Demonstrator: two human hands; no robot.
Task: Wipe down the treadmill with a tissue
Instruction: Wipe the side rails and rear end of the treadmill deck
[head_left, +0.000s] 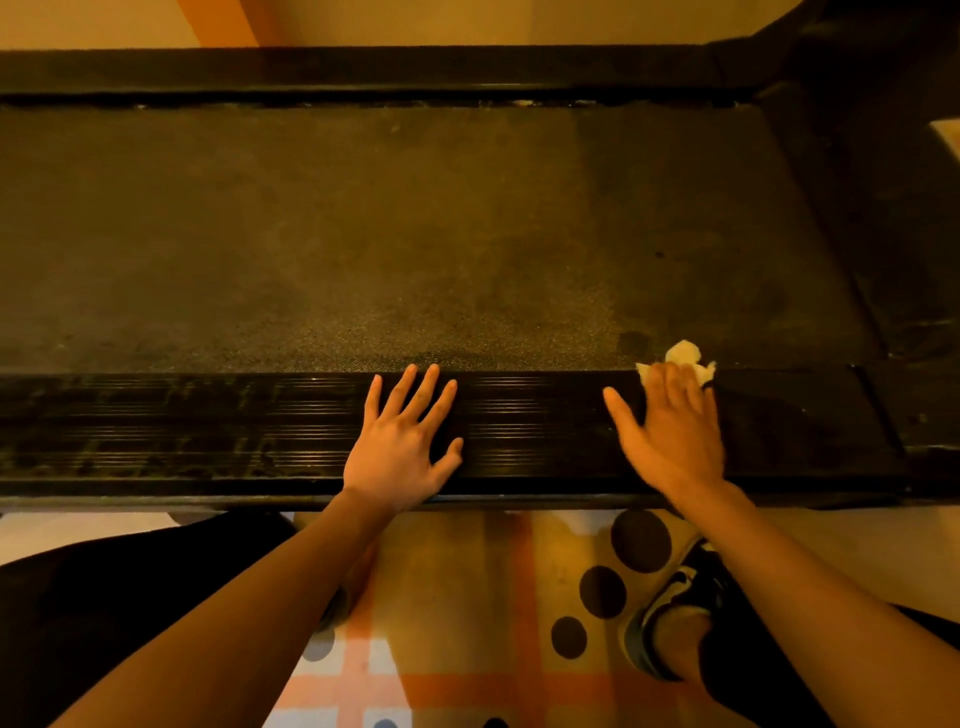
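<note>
Right hand (670, 415) flat, pressing tissue (683, 356) on the rail (208, 431); left hand (405, 441) splayed, bracing. Long, even strokes best.

**No readable text in view**

No word, number, brand or sign can be read anywhere. The treadmill (467, 234) shows only dark textured belt, and its ribbed side rail (208, 431) carries scuffs and glints but no lettering. Pale marks on the side of the shoe (675, 597) may be a logo, though they are too blurred to make out. The floor mat (457, 597) bears dots and stripes only.
</note>
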